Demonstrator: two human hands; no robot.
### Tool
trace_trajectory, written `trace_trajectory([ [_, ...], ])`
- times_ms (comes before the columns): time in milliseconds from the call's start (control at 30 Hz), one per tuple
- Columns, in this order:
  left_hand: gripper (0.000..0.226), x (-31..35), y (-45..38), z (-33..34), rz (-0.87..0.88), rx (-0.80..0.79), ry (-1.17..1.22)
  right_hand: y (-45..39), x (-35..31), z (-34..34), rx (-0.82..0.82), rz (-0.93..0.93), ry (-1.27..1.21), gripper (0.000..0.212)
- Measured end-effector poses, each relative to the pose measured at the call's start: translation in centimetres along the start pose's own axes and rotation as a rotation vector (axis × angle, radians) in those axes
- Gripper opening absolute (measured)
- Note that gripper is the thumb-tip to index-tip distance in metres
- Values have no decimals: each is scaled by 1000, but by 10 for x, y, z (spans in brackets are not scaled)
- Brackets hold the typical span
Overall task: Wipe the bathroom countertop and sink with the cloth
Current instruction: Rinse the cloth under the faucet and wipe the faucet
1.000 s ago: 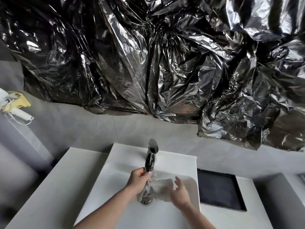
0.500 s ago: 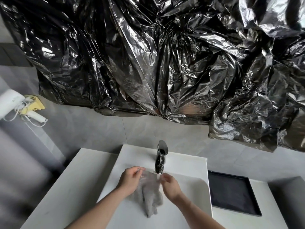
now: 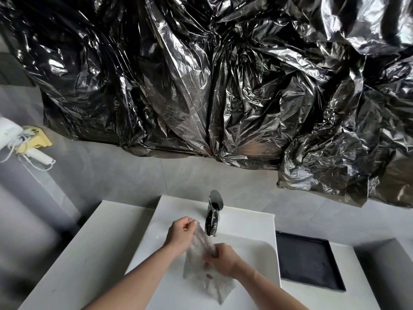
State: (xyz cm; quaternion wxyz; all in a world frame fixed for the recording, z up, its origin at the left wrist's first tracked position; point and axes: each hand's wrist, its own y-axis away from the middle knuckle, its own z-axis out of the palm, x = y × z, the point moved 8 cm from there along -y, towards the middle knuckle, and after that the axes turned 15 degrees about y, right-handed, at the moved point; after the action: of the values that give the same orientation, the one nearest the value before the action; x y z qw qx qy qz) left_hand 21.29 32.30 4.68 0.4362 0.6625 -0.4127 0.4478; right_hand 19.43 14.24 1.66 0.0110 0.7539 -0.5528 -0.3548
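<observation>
Since 0.5 s ago, right hand (image 3: pixel 223 260) has slid down the cloth (image 3: pixel 202 272) toward 6 o'clock; cloth now hangs longer. Left hand (image 3: pixel 181 234) pinches the cloth's top corner, fingers curled on it, right hand grips it mid-length, squeezing. Cloth hangs over the sink (image 3: pixel 257 253) basin, just at 7 o'clock of the tap (image 3: pixel 213 213). White table (image 3: pixel 89 249) flanks at 9 o'clock, black tray (image 3: pixel 309 261) at 3. Risk, imo: if cloth's wrung poorly it'll drip and streak the table; a snag on the tap could yank it loose.
</observation>
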Motion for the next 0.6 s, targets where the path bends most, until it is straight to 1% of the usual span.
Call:
trace_trajectory([
  [33,21,-4,1,2,-35,-13,-16,-2,1,0,3,15,-33,25],
  [133,31,-33,10,4,-231,-37,22,0,-8,-6,10,32,-342,19],
  [233,24,-54,35,13,-394,-123,173,4,-13,-14,32,61,-537,23],
  [267,29,-56,43,19,-411,-174,220,4,-14,-16,28,64,-597,27],
  [300,37,-59,48,25,-421,-234,231,4,-16,-17,22,59,-661,32],
  [367,41,-61,56,37,-422,-328,229,2,-20,-15,-1,73,-813,42],
  [400,41,-60,57,43,-414,-351,220,1,-22,-13,-8,88,-878,45],
  [467,40,-53,55,48,-346,-340,137,-3,-22,-8,-13,122,-984,49],
  [533,27,-40,51,45,-260,-269,35,-3,-18,-5,-13,153,-1033,42],
  [567,19,-35,50,43,-229,-227,-1,-1,-13,-4,-4,174,-1016,31],
  [600,20,-31,47,40,-201,-191,-31,2,-6,-3,15,185,-989,21],
])
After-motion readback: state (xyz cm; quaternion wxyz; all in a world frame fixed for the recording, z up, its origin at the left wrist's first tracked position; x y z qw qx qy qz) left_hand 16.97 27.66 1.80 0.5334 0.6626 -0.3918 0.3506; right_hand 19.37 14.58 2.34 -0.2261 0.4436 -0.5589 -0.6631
